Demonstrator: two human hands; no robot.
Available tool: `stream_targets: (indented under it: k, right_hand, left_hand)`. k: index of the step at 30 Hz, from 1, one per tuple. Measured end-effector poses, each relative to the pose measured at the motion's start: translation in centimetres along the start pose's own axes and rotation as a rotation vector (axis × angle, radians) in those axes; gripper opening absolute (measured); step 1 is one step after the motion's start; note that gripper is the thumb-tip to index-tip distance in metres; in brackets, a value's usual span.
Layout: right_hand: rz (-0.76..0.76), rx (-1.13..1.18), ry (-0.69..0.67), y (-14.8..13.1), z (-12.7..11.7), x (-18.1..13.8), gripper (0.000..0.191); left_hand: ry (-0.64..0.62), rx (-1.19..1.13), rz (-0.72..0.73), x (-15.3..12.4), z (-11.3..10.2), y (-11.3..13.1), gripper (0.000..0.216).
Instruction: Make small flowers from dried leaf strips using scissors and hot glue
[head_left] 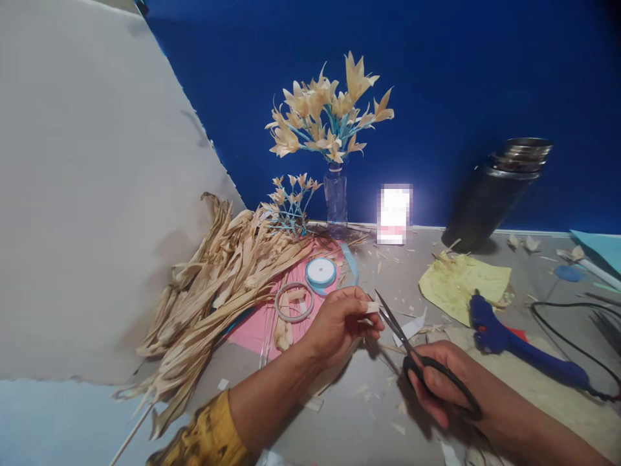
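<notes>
Between the thumb and fingers of my left hand (342, 320) is pinched a small pale strip of dried husk (371, 307). My right hand (444, 375) grips black-handled scissors (405, 336), its fingers through the loops. The blades stand parted, their tips close to the strip at my left fingertips. Behind my left wrist lie a roll of light blue ribbon (321, 272) and a clear ring-shaped tape roll (294, 302) on pink paper (245, 336). A heap of dried corn husks (208, 285) spreads to the left.
Husk flowers (325, 110) stand in a clear vase (336, 197), with smaller ones (291, 200) beside it. A blue glue gun (528, 353) with a black cord rests on the right near yellow paper (466, 285). Behind are a dark flask (490, 194) and a bright, blurred-out rectangle (394, 213).
</notes>
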State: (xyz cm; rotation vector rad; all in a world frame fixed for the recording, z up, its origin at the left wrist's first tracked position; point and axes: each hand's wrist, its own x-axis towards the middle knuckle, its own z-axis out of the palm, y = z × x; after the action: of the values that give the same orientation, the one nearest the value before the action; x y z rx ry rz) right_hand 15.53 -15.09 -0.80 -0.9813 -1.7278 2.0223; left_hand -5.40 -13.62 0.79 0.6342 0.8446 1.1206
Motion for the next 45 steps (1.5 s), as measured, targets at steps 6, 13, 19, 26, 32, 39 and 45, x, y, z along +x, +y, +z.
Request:
stream_targets:
  k: [6,13,19,26,32,39,45]
  right_hand:
    - [0.0,0.014,-0.027,0.8,-0.4,-0.1,0.077]
    - [0.035,0.008,-0.026,0.9,-0.4,0.0,0.075]
    - [0.025,-0.033,-0.019,0.9,-0.3,0.0,0.076]
    - [0.006,-0.045,0.021,0.3,-0.1,0.1,0.076]
    - [0.032,-0.057,0.021,0.7,-0.3,0.3,0.076]
    - [0.031,-0.044,0.017,1.1,-0.3,0.3,0.075]
    - [0.052,-0.042,0.053,2.1,-0.5,0.4,0.076]
  left_hand:
    - [-0.047,0.014,0.001,0.0,-0.2,0.0,0.018]
    - [-0.035,0.045,-0.012,0.1,-0.3,0.1,0.017]
    - [-0.04,0.043,-0.026,0.1,-0.5,0.1,0.017]
    - [-0.016,0.01,-0.002,0.0,-0.5,0.6,0.024]
    - [0.031,0.005,0.021,0.3,-0.6,0.8,0.036]
    - [0.039,0.014,0.043,0.4,-0.7,0.9,0.037]
    - [0.042,0.008,0.05,0.5,-0.6,0.9,0.039]
